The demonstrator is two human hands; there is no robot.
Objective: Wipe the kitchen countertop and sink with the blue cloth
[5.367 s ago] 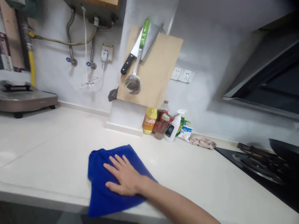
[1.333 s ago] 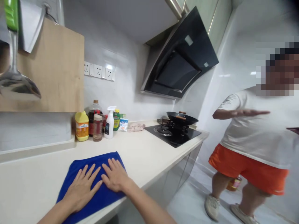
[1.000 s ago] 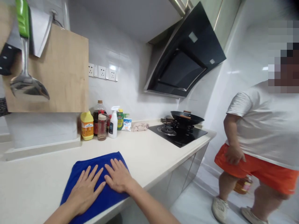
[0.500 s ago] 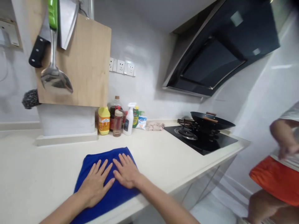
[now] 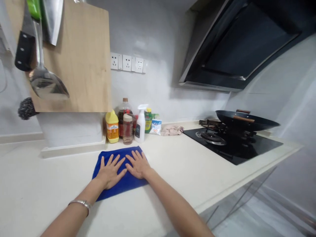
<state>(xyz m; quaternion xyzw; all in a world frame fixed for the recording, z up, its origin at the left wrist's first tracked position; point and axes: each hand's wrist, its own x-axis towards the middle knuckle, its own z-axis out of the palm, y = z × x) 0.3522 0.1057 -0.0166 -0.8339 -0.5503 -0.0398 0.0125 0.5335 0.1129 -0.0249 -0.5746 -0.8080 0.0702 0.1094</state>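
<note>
A blue cloth point(image 5: 123, 187) lies spread on the white countertop point(image 5: 170, 171). My left hand point(image 5: 111, 171) presses flat on its left part, fingers spread, a silver bangle on the wrist. Beside it, my right hand point(image 5: 138, 164) rests flat on the cloth's right part with the fingers apart. The two thumbs nearly meet in the middle of the cloth. Behind its far edge stand a yellow jug point(image 5: 112, 127), a clear brown-tinted bottle point(image 5: 127, 131) and a white spray bottle point(image 5: 140, 125).
A black wok point(image 5: 234, 121) sits on the gas hob point(image 5: 237, 149) at the right, under a dark range hood point(image 5: 247, 46). A crumpled pale cloth point(image 5: 172, 129) lies against the wall. Utensils, including a ladle point(image 5: 46, 82), hang before a wooden cabinet point(image 5: 84, 59) on the left.
Both hands and the blue cloth have slid away from me toward the bottles at the wall. My view has shifted, and the other person at the right is out of sight.
</note>
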